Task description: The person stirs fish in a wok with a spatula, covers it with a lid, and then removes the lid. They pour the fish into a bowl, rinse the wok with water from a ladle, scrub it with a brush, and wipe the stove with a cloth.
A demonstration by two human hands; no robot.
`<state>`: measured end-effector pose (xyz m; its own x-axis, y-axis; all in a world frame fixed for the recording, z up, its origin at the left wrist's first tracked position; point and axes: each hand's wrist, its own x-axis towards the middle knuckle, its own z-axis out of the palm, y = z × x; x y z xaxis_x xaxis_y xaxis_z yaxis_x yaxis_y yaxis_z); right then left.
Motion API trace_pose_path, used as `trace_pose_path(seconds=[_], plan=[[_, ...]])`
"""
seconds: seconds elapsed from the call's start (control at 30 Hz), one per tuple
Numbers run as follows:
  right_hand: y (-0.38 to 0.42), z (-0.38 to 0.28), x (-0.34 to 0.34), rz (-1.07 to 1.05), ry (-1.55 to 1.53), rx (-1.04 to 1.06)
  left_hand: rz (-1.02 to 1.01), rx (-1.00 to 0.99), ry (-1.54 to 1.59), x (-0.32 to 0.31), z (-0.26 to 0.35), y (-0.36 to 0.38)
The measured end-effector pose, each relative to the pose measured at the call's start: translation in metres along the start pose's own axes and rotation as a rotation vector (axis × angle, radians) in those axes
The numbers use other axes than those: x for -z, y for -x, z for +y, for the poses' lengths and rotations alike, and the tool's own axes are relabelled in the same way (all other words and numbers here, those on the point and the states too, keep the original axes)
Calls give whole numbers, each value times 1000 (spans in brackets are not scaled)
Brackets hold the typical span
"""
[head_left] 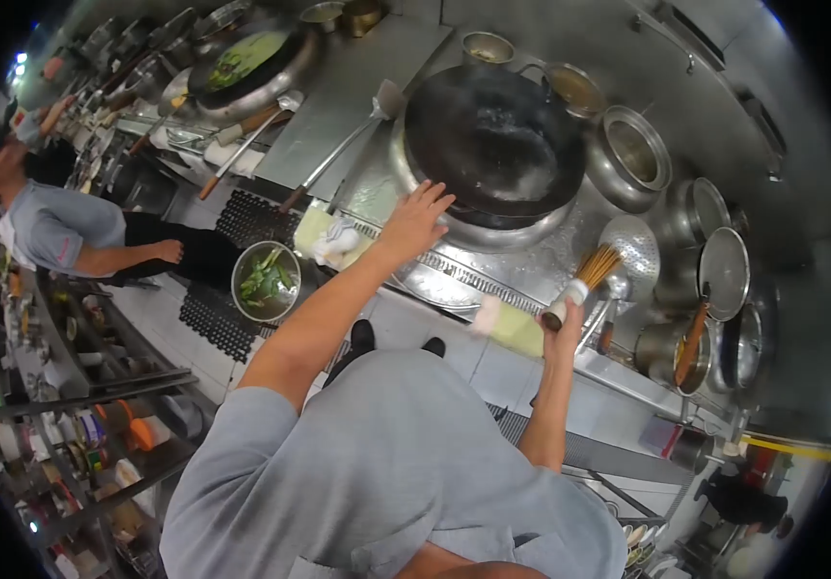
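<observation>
Near the lower left edge of a large black wok [492,145], my left hand [417,224] is held with its fingers spread and nothing in it. My right hand [562,330] is wrapped round the handle end of a bamboo brush [596,267], whose bristles point up and away. The wok sits on a round metal burner ring and shows a wet, shiny inside. Right of the brush lies a perforated metal strainer [630,249]. A pale green cloth [512,328] lies on the stove's front edge beside my right hand. Another cloth [338,239] lies below my left forearm.
A metal spatula [338,154] lies left of the wok. Metal pots [630,154] and lids line the right side. A pot of green vegetables [266,281] stands lower left. Another person [87,227] stands at the left, near a second wok [246,68]. One more person [743,502] is at lower right.
</observation>
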<state>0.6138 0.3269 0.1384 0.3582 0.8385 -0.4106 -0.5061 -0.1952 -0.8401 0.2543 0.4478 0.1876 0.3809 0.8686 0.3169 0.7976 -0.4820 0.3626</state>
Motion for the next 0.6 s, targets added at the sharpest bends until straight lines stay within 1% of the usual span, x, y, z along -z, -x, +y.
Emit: trace_pose_path(seconds=[0.03, 0.07, 0.1, 0.17, 0.2, 0.27, 0.3, 0.37, 0.4, 0.43, 0.47, 0.5, 0.53, 0.6], plan=[[2, -22, -16, -48, 18, 90, -7, 11, 22, -1, 0, 0], [-3, -40, -23, -157, 104, 168, 6, 5, 38, 2, 4, 0], [-22, -56, -25, -191, 285, 193, 18, 2, 53, 5, 9, 3], [-83, -85, -27, -110, 1096, 676, 34, -31, 91, 18, 13, 8], [-87, -105, -50, -171, 1379, 741, 40, -34, 126, 23, 13, 12], [-75, -169, -114, -277, 1946, 858, 59, -48, 187, 34, 11, 13], [-78, -185, -152, -390, 2008, 753, 111, -90, 185, 32, 10, 10], [-78, -187, -244, -612, 2113, 521, 208, -173, 179, 15, 3, -8], [-105, -162, -278, -652, 2261, 318, 144, -166, 167, 13, -3, -22], [-135, -142, -298, -680, 2279, 347, 72, -156, 163, 8, -4, -30], [-204, -104, -295, -644, 2159, 549, -14, -147, 170, 1, -3, -30], [-199, -84, -304, -419, 2041, 544, 171, -211, 152, -9, -6, -33], [-193, -63, -322, -202, 1913, 554, 140, -200, 134, -8, -8, -39], [-164, -55, -319, -330, 1912, 521, 56, -183, 91, 4, -18, -41]])
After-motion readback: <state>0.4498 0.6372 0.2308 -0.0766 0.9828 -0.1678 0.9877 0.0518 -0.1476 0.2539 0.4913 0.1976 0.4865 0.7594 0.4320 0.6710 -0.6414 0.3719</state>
